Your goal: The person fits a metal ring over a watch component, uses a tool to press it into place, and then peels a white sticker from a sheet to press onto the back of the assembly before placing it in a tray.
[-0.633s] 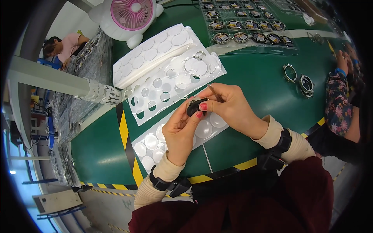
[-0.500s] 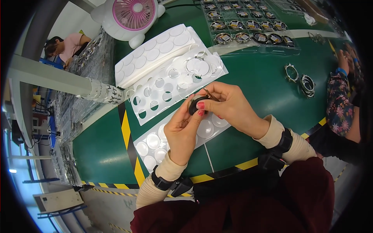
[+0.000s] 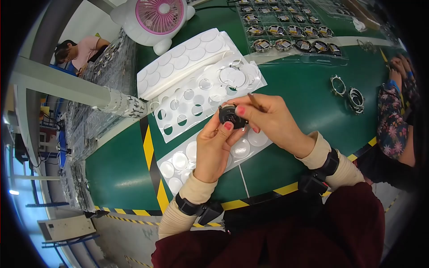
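Observation:
Between the fingers and thumb of my left hand is a black round watch case, its dark face with small details turned up. My right hand is closed around a thin brown tool that sticks out past the fingers; its kind is mostly hidden. The right thumb and fingertips meet the upper right edge of the watch case. Under both hands lies a sheet of round clear films. Just beyond, a white sheet with punched-out circles has loose round films on it.
White backing with round stickers lies farther back, near a white and pink fan. Clear trays hold several watch parts. Two metal watch rings sit at right, near another person's arm. A post stands left.
The watch case has tilted so that its dark face shows more. My right fingers have shifted to its upper right edge, and the brown tool now points up more. The view has shifted slightly.

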